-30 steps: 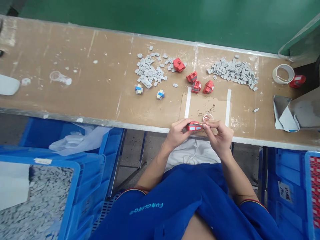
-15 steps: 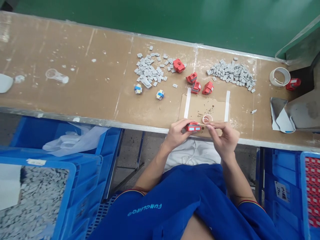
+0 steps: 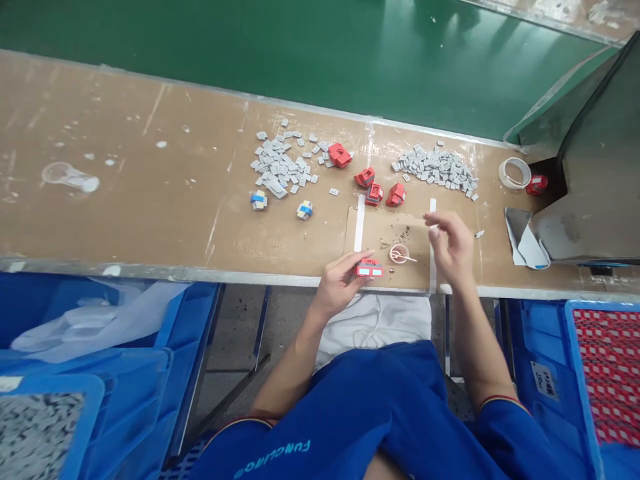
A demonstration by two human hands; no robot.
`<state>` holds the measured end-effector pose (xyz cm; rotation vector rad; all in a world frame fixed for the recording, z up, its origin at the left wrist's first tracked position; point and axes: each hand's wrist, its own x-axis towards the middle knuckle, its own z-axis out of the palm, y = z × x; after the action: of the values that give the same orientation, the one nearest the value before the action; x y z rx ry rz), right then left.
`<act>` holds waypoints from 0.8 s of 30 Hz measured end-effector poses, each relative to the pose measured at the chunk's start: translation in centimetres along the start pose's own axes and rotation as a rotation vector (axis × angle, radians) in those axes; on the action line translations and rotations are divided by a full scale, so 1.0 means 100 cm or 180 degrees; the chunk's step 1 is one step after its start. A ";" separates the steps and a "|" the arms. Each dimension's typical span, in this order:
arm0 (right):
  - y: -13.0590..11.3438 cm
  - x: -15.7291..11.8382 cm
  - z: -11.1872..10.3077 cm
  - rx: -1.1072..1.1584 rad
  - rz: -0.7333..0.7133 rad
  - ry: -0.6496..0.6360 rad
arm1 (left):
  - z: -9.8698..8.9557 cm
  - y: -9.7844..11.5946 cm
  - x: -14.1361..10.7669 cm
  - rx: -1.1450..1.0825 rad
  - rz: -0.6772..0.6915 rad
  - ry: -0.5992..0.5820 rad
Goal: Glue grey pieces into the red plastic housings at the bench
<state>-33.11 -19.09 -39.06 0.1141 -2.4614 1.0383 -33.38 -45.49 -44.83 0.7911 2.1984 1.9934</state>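
My left hand (image 3: 339,285) is closed round a red and grey toy vehicle part (image 3: 370,269) with two pale window-like panels, held at the table's front edge. To its right a small round cup (image 3: 399,255) stands on a taped cardboard sheet (image 3: 417,230). A thin stick (image 3: 407,258) leans in the cup and pokes over its rim. My right hand (image 3: 453,250) is raised over the sheet's right side. Its fingers are bent, with the thumb apart, and nothing shows between them. Several similar red parts (image 3: 374,194) lie behind the sheet.
Small grey pieces form a left pile (image 3: 280,163) and a right pile (image 3: 437,167). Two blue-banded blocks (image 3: 305,210) sit at left. A tape roll (image 3: 515,173) and metal box (image 3: 595,173) are at right. A blue crate (image 3: 570,373) of red parts stands below right.
My right hand has let go of the thin stick, which now rests in the cup, and has moved up and away. My left hand still holds the red part. The camera view has shifted.
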 end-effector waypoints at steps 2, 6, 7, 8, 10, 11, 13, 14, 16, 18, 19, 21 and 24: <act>0.023 0.036 -0.001 -0.0334 0.0100 -0.0064 | 0.000 0.000 0.001 -0.0068 0.0059 0.0020; 0.054 0.103 0.017 -0.1001 0.0250 -0.0871 | 0.000 0.001 0.002 -0.0194 0.0043 0.0035; 0.056 0.115 0.023 -0.1183 0.0254 -0.1056 | 0.001 0.001 0.001 -0.0225 0.0018 0.0040; 0.057 0.124 0.029 -0.1360 0.0241 -0.1225 | 0.001 0.001 0.001 -0.0255 -0.0006 0.0046; 0.053 0.136 0.039 -0.1738 0.0194 -0.1523 | 0.001 0.002 0.001 -0.0315 -0.0035 0.0035; 0.050 0.140 0.042 -0.1955 0.0181 -0.1634 | 0.001 0.002 0.001 -0.0351 -0.0036 0.0016; 0.044 0.145 0.046 -0.2328 0.0188 -0.1780 | 0.001 0.003 0.002 -0.0439 -0.0016 -0.0028; 0.041 0.146 0.047 -0.2450 0.0201 -0.1815 | 0.000 0.003 0.003 -0.0501 -0.0009 -0.0039; 0.038 0.148 0.045 -0.2551 0.0236 -0.1857 | 0.000 0.003 0.003 -0.0679 -0.0028 -0.0026; 0.035 0.145 0.037 -0.2476 0.0284 -0.1799 | -0.001 0.004 0.002 -0.0946 -0.0133 0.0001; 0.032 0.140 0.030 -0.2322 0.0312 -0.1653 | -0.001 0.004 0.001 -0.1087 -0.0213 0.0008; 0.018 0.121 0.014 -0.1692 0.0311 -0.1169 | -0.001 0.007 -0.003 -0.1274 -0.0394 -0.0006; -0.021 0.070 -0.012 -0.0354 0.0089 -0.0591 | -0.001 0.013 -0.007 -0.1338 -0.0555 -0.0028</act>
<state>-38.37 -19.07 -33.87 0.1467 -2.6892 0.9370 -32.38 -45.80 -43.82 0.5309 1.6800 2.2355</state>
